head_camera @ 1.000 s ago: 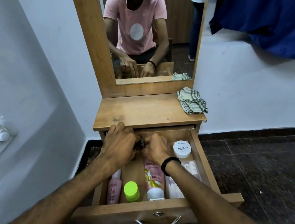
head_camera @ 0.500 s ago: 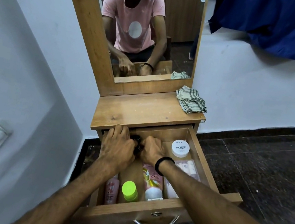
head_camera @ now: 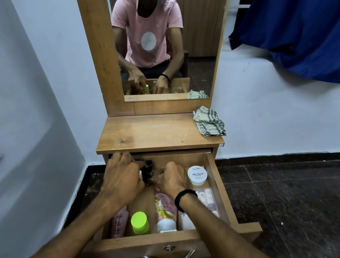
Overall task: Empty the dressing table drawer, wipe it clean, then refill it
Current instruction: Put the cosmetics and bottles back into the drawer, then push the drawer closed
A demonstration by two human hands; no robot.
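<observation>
Drawer: open wooden drawer [head_camera: 218, 188], pulled right out and full of toiletries.
Left hand [head_camera: 122, 179]: fingers curled round the small dark glass bottles [head_camera: 147, 169] at the back.
Right hand [head_camera: 173, 180]: fingers bent down beside them; whether they hold anything, I cannot tell.
Risk: scoop too many at once and one slips and cracks.
Watch: round white nail-polish jar [head_camera: 197, 175] just beside that wrist, easily knocked.
</observation>
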